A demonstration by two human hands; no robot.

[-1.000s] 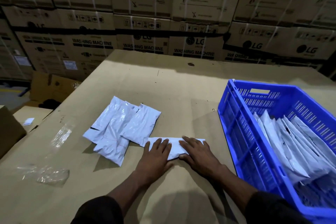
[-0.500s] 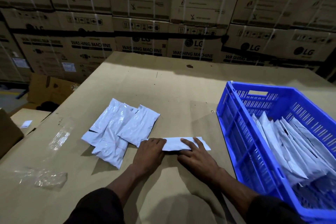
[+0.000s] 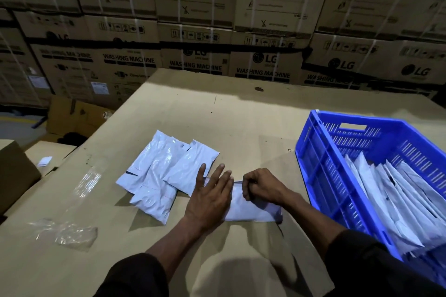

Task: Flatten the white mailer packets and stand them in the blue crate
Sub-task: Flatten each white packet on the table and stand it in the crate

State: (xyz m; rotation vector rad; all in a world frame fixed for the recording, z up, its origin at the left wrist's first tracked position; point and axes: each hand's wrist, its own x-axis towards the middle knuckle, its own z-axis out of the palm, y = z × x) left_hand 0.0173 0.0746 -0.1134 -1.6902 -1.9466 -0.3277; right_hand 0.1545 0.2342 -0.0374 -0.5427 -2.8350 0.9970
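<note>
One white mailer packet (image 3: 251, 210) lies flat on the cardboard-covered table (image 3: 217, 116) in front of me. My left hand (image 3: 210, 198) presses on its left end with straight, spread fingers. My right hand (image 3: 263, 188) has its fingers curled over the packet's far edge and grips it. To the left lies a loose pile of white packets (image 3: 164, 176), overlapping each other. On the right stands the blue crate (image 3: 321, 176), with several white packets (image 3: 395, 200) leaning upright inside it.
Crumpled clear plastic film (image 3: 70, 234) and a strip of tape (image 3: 89, 181) lie on the table's left side. Stacked washing machine cartons (image 3: 193, 31) form a wall behind the table. Smaller cardboard boxes (image 3: 17, 173) sit off the left edge.
My left hand slid right onto the packet and flattened out. My right hand curled its fingers over the packet's far edge. The packet now lies a little closer to me.
</note>
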